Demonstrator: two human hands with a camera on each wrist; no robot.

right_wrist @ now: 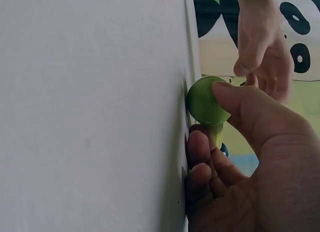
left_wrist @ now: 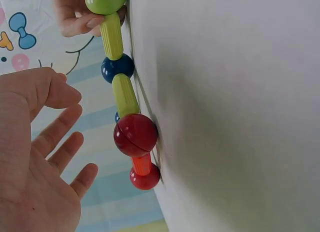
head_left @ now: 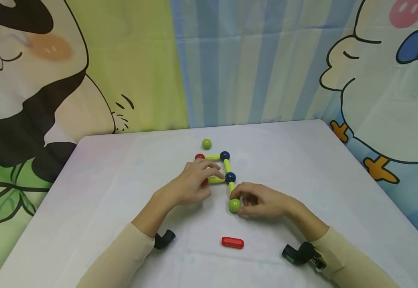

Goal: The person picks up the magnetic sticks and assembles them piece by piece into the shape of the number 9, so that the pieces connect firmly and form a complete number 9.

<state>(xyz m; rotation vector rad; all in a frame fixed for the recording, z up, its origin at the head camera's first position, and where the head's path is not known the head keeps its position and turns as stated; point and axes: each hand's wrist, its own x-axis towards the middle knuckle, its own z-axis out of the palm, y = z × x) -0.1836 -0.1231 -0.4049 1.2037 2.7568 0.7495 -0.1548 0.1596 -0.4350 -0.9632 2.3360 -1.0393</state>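
Note:
A frame of balls and short rods lies mid-table in the head view. It has blue balls (head_left: 230, 177), red balls (left_wrist: 136, 135), yellow-green rods (head_left: 227, 165) and an orange-red rod (left_wrist: 142, 165). At its near end is a green ball (head_left: 235, 205), fixed to a rod. My right hand (head_left: 264, 200) holds this ball, its thumb (right_wrist: 225, 94) pressed on the ball's side and its fingers by the rod. Over the red-ball side hovers my left hand (head_left: 194, 182), fingers loosely bent and holding nothing; it partly hides the frame in the head view.
Beyond the frame, a loose green ball (head_left: 206, 144) sits on the white table (head_left: 140, 160). A red rod (head_left: 232, 242) lies alone nearer to me. Behind the table hangs a cartoon-printed curtain (head_left: 230, 60). Each wrist carries a small black camera (head_left: 297, 255).

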